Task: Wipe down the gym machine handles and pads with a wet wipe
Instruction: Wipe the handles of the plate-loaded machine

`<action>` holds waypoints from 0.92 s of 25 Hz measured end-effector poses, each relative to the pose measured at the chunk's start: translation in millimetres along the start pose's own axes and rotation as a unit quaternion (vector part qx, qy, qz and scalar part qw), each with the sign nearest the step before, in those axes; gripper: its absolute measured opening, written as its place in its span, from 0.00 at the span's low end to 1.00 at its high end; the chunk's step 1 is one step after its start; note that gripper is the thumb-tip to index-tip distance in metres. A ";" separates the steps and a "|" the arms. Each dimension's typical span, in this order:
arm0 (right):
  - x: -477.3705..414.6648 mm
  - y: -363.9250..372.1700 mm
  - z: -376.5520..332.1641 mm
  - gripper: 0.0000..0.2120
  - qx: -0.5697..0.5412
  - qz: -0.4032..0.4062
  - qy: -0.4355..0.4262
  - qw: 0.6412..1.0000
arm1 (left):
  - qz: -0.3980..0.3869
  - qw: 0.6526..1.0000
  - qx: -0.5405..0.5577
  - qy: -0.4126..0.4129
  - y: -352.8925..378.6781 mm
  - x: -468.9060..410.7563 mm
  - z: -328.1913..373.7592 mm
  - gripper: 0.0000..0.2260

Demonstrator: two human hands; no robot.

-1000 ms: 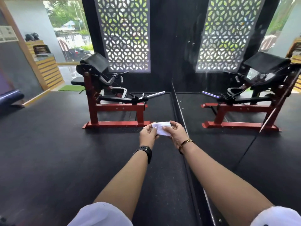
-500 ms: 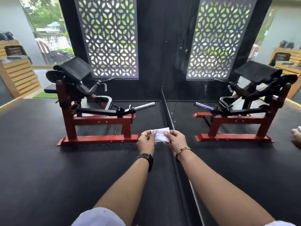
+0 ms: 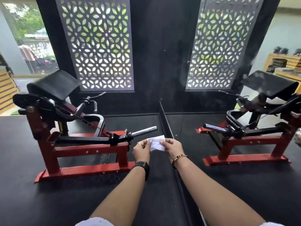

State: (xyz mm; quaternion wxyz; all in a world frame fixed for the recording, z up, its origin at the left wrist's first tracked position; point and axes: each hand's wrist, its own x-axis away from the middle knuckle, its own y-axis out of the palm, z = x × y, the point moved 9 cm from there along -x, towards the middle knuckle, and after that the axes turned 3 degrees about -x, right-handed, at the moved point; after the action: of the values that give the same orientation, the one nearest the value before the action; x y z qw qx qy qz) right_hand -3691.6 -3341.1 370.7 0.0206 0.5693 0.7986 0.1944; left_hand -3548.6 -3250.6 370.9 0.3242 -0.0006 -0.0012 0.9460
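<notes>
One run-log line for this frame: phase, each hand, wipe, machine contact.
phase: pre-wipe | left hand: pinches wet wipe | right hand: pinches wet wipe | red machine: untouched | pad: untouched

One head view only. It looks forward and down over both forearms (image 3: 123,193) toward the red gym machine (image 3: 91,149), which is near and left of centre; the black wall (image 3: 159,46) stands behind it.
</notes>
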 end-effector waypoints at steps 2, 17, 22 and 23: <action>-50.7 6.9 -4.6 0.09 0.000 0.015 -0.003 1.000 | 0.000 1.000 0.014 -0.005 19.9 -45.2 -1.9 0.04; -479.8 55.0 -85.3 0.06 0.029 -0.027 -0.016 0.999 | 0.015 0.997 0.081 -0.004 227.9 -418.4 5.7 0.02; -587.4 84.0 -87.1 0.07 0.033 -0.046 -0.003 0.998 | 0.031 0.995 0.092 -0.013 266.3 -522.3 -9.0 0.04; -611.2 90.5 -86.6 0.07 0.033 -0.047 0.001 0.998 | 0.034 0.995 0.090 -0.016 272.5 -544.8 -13.2 0.04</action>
State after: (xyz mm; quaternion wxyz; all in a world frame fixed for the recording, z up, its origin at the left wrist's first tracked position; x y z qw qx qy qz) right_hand -3417.5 -3901.5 365.7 0.0102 0.5315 0.8303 0.1673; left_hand -3285.4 -3800.0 357.3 0.2906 0.0436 0.0791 0.9526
